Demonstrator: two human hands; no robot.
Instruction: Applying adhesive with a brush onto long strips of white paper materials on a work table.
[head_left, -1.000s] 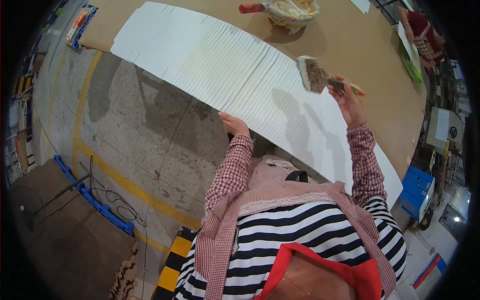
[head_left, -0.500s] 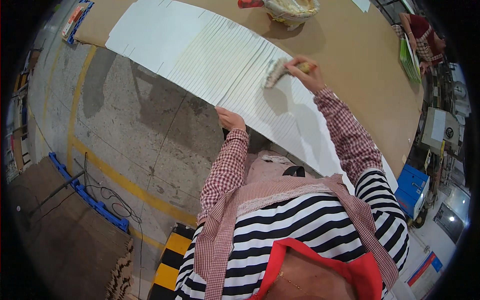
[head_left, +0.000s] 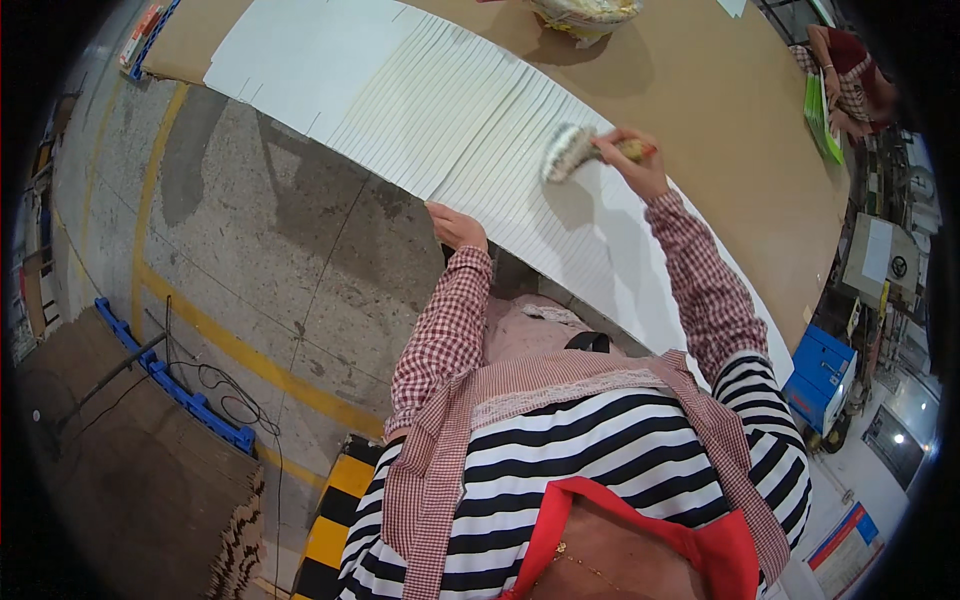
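Observation:
Overlapping white sheets (head_left: pixel 400 120), fanned out in narrow strips, stretch diagonally along the near side of the brown-topped table. My right hand (head_left: pixel 636 168) is closed round the handle of a wide brush (head_left: pixel 567 154), whose pale bristles are over the right part of the strips; whether they touch is blurred. At the near edge of the sheets, my left hand (head_left: pixel 459 227) pinches the border between thumb and fingers. Beyond the sheets stands a bowl (head_left: pixel 588 14) lined with crumpled plastic and smeared with a yellowish paste, partly cut off by the view's top.
Across the table's right end another person (head_left: pixel 850 80) handles green-edged sheets (head_left: pixel 822 120). A blue box (head_left: pixel 822 375) sits by the right table end. Stacked brown cardboard (head_left: pixel 130 470) on a blue pallet (head_left: pixel 190 400), a black cable and a yellow-black striped block (head_left: pixel 335 515) lie at lower left.
My right hand has moved the brush to the right and slightly nearer me over the strips. My left hand keeps its hold on the edge. The bowl now sits higher in view.

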